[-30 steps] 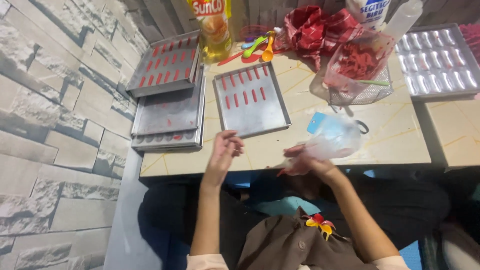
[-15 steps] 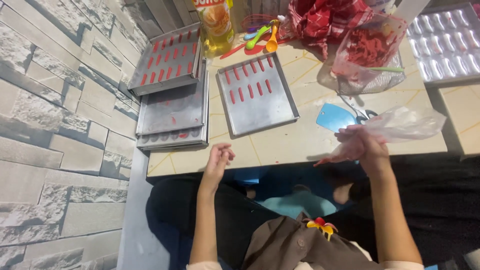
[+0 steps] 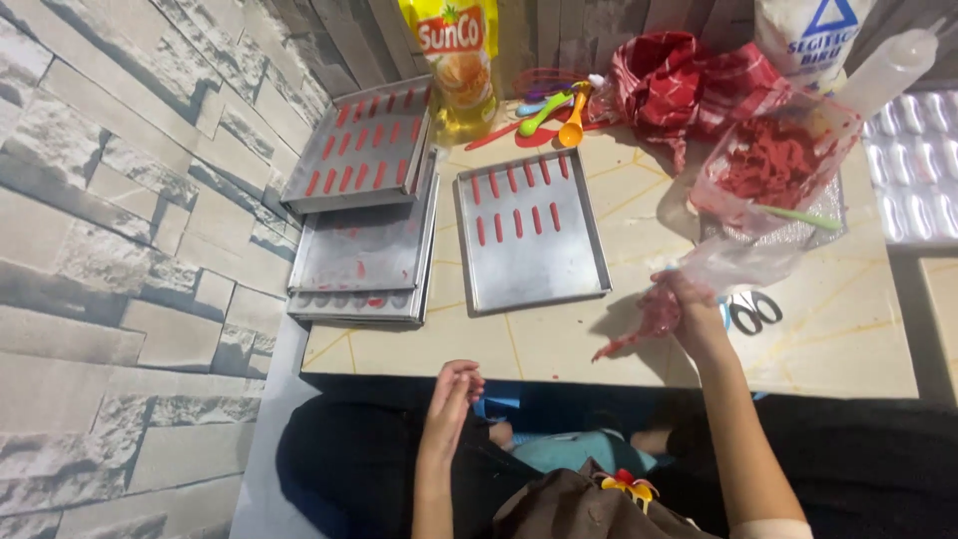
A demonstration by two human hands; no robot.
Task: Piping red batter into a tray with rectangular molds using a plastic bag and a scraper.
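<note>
Right hand [image 3: 689, 309]: its fingers are closed around a clear bag [image 3: 699, 289] with red paste; the red tip points down at the tabletop [image 3: 559, 344], near the scissors [image 3: 755, 311].
Left hand [image 3: 451, 394]: at the tabletop's near edge, fingers loosely curled, holding nothing.
Tray [image 3: 529, 232]: flat, with short red strips, just left of the bag.
Change: a moment ago the bag was held higher and further right; now it is lower and closer to the tray.
</note>
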